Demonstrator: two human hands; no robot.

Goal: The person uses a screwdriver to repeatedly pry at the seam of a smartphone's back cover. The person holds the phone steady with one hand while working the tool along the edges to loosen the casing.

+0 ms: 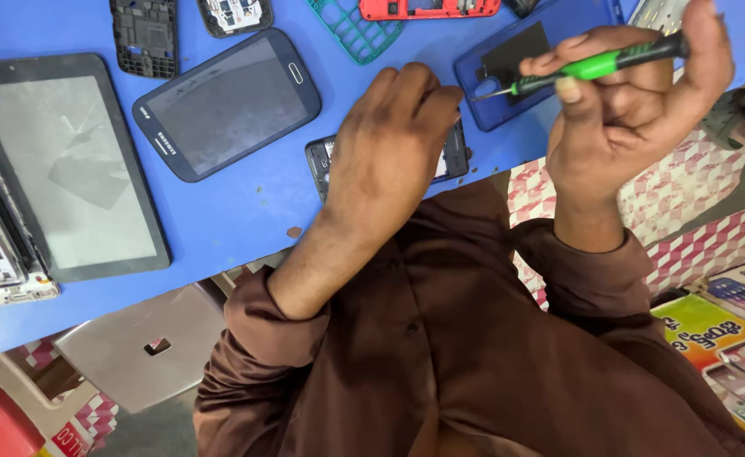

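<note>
your left hand (385,140) lies flat and palm-down on a small opened phone (455,156), fingers together and curled over its far edge, pinning it to the blue tabletop (245,211) close to the near edge. only the two ends of that phone peek out from under your hand, so its long axis runs sideways, across you, from left to right. your left hand is the one on it; your right hand (635,101) is lifted off to the right and a little beyond, not touching the phone.

your right hand is closed around a green-and-black screwdriver (597,65), thumb and fingers pinched on the handle. the shaft runs nearly level, its tip pointing left toward your left fingertips and hanging just short of them, over a blue back cover (482,114) that lies just beyond the phone. i can't tell whether the tip touches that cover.

to the left of your left hand lies a dark blue phone (224,106), screen up and tilted, and farther left a black tablet (63,169) with a cracked screen. beyond your hands, at the far edge of view, sit a teal frame (355,30), a red frame (427,8) and a black frame (146,38).
</note>
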